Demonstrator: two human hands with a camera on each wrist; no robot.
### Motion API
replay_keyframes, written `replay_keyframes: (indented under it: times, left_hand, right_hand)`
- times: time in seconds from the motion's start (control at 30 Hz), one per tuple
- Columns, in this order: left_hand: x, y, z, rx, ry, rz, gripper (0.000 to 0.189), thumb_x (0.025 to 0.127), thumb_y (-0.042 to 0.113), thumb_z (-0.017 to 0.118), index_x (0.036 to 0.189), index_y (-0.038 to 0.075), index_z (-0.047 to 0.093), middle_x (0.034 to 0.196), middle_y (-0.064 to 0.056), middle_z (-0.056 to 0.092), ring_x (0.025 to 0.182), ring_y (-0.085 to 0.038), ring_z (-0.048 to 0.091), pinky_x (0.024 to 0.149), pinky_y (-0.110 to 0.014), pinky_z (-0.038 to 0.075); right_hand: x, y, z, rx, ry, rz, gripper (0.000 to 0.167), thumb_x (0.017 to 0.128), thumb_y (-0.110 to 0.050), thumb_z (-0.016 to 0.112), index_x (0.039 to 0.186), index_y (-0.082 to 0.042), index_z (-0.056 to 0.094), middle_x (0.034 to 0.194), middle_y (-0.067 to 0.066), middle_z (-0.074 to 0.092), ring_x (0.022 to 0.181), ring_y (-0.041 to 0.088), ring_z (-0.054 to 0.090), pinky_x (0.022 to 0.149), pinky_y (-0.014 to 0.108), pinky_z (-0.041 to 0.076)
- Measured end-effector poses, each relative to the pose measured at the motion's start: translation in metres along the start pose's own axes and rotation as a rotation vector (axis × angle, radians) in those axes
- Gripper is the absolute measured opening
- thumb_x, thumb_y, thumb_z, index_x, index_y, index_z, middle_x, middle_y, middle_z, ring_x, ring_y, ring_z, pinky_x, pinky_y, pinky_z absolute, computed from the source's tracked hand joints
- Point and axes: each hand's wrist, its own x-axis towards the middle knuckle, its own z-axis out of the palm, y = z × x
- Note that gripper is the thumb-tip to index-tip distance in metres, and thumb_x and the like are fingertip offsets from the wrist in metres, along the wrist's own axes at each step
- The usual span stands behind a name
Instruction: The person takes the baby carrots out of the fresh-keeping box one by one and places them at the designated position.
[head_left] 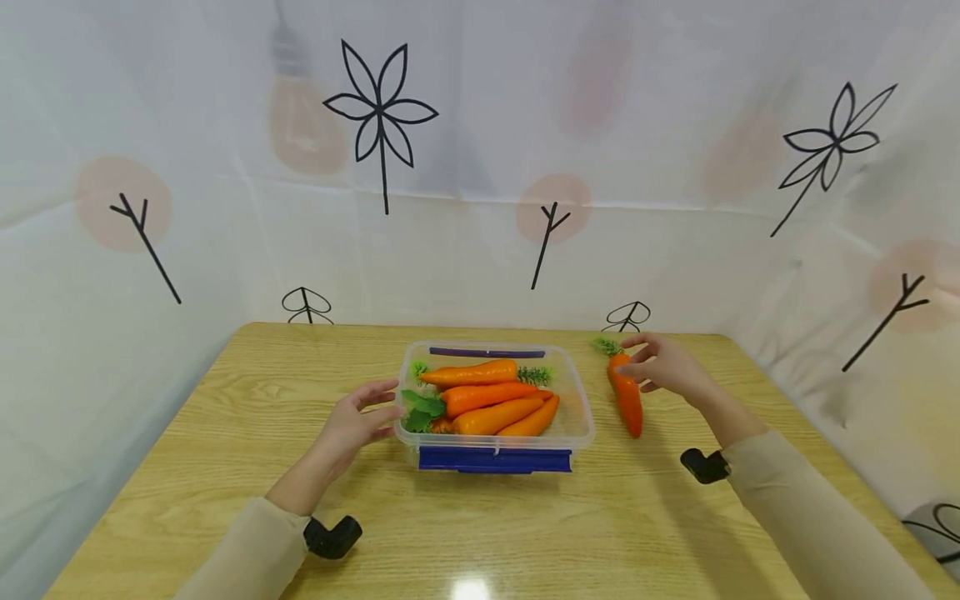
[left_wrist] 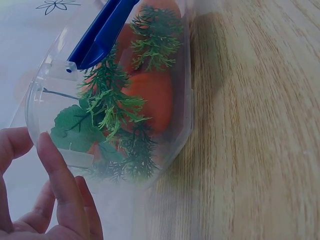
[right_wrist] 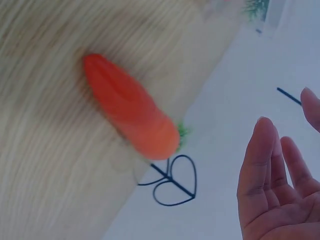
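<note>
A clear plastic food container (head_left: 585, 421) with blue clips stands on the table, holding several orange toy carrots (head_left: 480, 398) with green tops. At its left side is my left hand (head_left: 358, 423), fingers loosely bent. Seen from the left wrist, two fingertips (left_wrist: 46, 142) are right at the corner of the container's rim. A single carrot (head_left: 627, 400) lies to the container's right, its green top pointing away from me. My right hand (head_left: 663, 365) hovers by this carrot's upper part, fingers relaxed and apart from it in the right wrist view, with nothing in the grasp.
The light wooden table (head_left: 225, 467) ends at a white cloth backdrop (head_left: 480, 275) with plant drawings, which also runs along both sides. A blue clip (head_left: 495, 460) hangs down at the container's front. Each sleeve carries a black wrist device (head_left: 332, 537).
</note>
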Motion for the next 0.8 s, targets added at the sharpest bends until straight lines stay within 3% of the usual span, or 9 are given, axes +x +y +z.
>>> replay_keyframes:
  times: [0.3,0.57,0.8]
  left_hand:
    - [-0.001,0.002,0.001,-0.011,0.010,-0.006,0.049,0.089,0.010,0.064,0.134,0.003,0.047,0.129,-0.019,0.043,0.091,-0.019,0.059,0.076,-0.030,0.052]
    - [0.001,0.001,0.001,-0.011,0.013,-0.017,0.049,0.088,0.010,0.064,0.134,0.005,0.048,0.129,-0.018,0.043,0.096,-0.023,0.058,0.076,-0.030,0.052]
    - [0.000,0.002,0.001,-0.013,0.008,-0.011,0.049,0.089,0.010,0.063,0.134,0.004,0.047,0.130,-0.019,0.042,0.097,-0.025,0.058,0.077,-0.030,0.052]
  right_hand:
    - [0.005,-0.023,0.000,-0.011,0.002,-0.069,0.054,0.084,-0.021,0.071,0.127,0.004,0.048,0.097,0.018,0.056,0.080,0.036,0.060,0.064,0.034,0.055]
    - [0.009,-0.042,0.001,-0.042,-0.008,-0.092,0.049,0.085,-0.020,0.070,0.124,0.002,0.050,0.098,0.017,0.055,0.074,0.023,0.060,0.062,0.031,0.054]
    - [0.016,-0.056,0.004,-0.061,-0.012,-0.098,0.045,0.084,-0.017,0.071,0.121,0.001,0.053,0.095,0.016,0.056,0.072,0.023,0.060,0.062,0.032,0.054]
